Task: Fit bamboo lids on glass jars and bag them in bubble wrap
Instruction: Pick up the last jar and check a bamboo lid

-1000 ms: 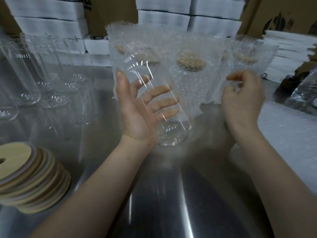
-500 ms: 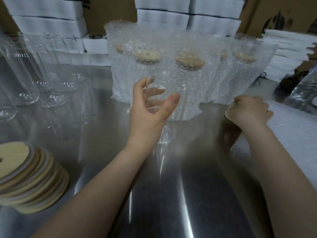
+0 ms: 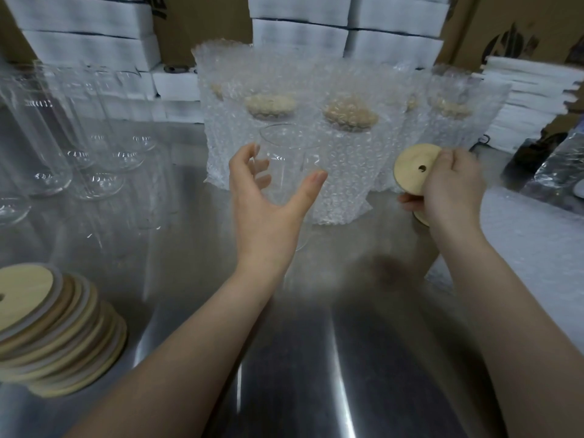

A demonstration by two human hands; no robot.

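A clear glass jar [image 3: 289,159] stands upright on the steel table [image 3: 284,358], mouth up. My left hand [image 3: 268,210] wraps round its side, thumb on the right, fingers behind the glass. To the right, my right hand [image 3: 448,191] pinches a round bamboo lid [image 3: 414,169] with a small hole, tilted on edge above the table. A second lid edge [image 3: 422,218] shows under that hand. Behind stand several jars in bubble wrap bags [image 3: 344,159], lids on.
A slanted stack of bamboo lids [image 3: 53,333] lies at the front left. Several bare glass jars [image 3: 47,137] stand at the back left. White foam boxes [image 3: 300,36] and cardboard line the back. A flat pile of bubble wrap [image 3: 531,235] lies on the right.
My left hand brought the jar from tilted in the air to upright on the table. My right hand dropped to the table and came up with a bamboo lid.
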